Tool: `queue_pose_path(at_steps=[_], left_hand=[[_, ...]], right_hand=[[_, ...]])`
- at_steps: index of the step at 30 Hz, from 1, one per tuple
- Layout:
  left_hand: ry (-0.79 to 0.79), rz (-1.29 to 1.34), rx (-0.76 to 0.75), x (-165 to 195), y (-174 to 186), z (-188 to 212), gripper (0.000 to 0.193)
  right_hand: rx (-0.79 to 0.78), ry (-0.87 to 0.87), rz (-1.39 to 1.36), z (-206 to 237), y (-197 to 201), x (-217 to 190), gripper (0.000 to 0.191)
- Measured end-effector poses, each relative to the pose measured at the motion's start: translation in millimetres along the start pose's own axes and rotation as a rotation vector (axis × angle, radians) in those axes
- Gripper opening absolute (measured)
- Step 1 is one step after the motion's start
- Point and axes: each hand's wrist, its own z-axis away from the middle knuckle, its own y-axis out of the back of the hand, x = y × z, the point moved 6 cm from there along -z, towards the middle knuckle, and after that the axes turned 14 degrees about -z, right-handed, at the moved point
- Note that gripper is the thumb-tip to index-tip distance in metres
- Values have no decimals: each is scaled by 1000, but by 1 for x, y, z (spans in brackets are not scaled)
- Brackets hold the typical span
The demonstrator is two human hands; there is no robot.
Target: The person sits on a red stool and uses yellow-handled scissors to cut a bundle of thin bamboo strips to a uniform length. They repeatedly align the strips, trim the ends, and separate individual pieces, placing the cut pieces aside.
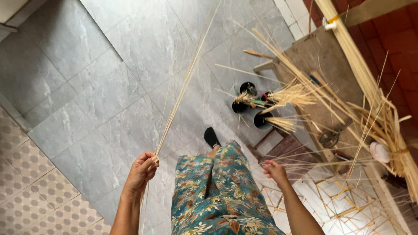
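While the grey marble-patterned floor tiles [87,78] fill the left of the view, the left hand [143,169] sits low, its fingers curled tight and pressed together around a thin bundle of pale bamboo strips [183,85]. The strips pass through the fist: most of their length rises up and to the right from the top of the hand, fanning slightly toward the upper edge, while a shorter tail hangs below the wrist. Just right of that hand lie the person's knees in teal floral trousers [217,191], with a black-socked foot [211,136] beyond them. Further right, the right hand [275,169] is held with fingers loosely spread, holding nothing that can be made out, its fingertips near loose splints lying across a low wooden stool [287,148]. Behind the stool stand small dark pots [248,89] stuffed with splints. At far right a wooden workbench [322,61] carries scissors [331,137] and tied splint bundles [387,126], above an open bamboo lattice frame [344,204].
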Motion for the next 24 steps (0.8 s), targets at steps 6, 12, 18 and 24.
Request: queue_pose_path(at_steps=[6, 12, 18, 24], left_hand=[[-41, -22, 32, 51, -11, -21, 5], [-36, -43, 72, 125, -19, -77, 5], [-39, -31, 195, 213, -10, -135, 9], [-50, -30, 228, 290, 3, -179, 10]], right_hand=[[-40, -19, 127, 1, -33, -52, 40], [-139, -9, 104, -31, -76, -136, 40], [-174, 16, 171, -73, -132, -270, 38], [-141, 161, 173, -140, -176, -421, 36]])
